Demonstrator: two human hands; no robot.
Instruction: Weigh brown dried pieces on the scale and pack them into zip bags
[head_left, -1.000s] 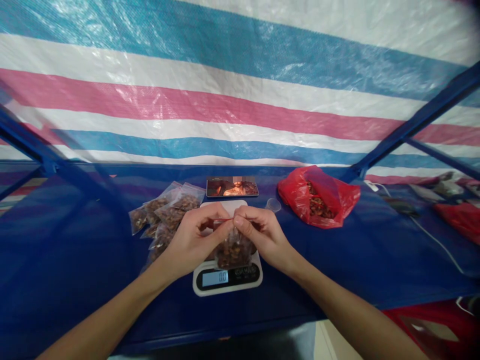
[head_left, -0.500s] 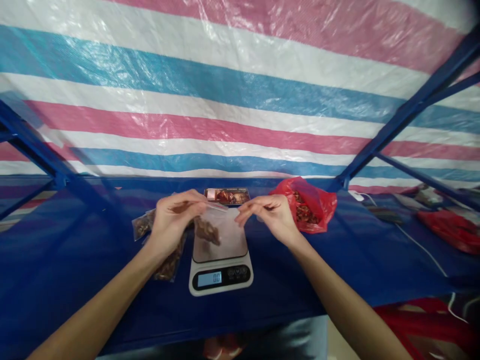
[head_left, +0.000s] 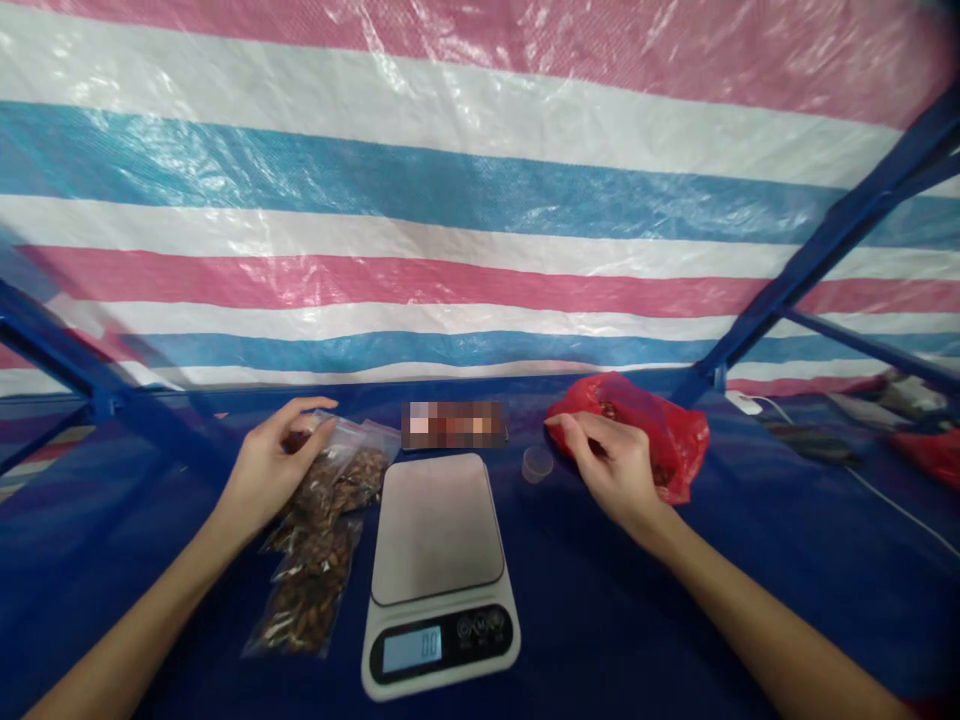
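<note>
From where I stand, one clear bag (head_left: 328,464) lies over the other bags (head_left: 301,608), left of the scale (head_left: 439,530). The left hand (head_left: 271,456) makes a narrow gap at its top; whether it pinches, I can't tell. Poorly balanced, it could slide. The right hand (head_left: 616,462), its grip unclear against the red bag (head_left: 686,445), might knock the cup (head_left: 537,464).

A makeshift packing corner, by its look: striped tarp (head_left: 450,110) at twelve o'clock, a blue shelf (head_left: 600,620) below with a strut (head_left: 862,213) at two, a scale (head_left: 440,530) at six, filled bags (head_left: 307,590) between seven and eight.
</note>
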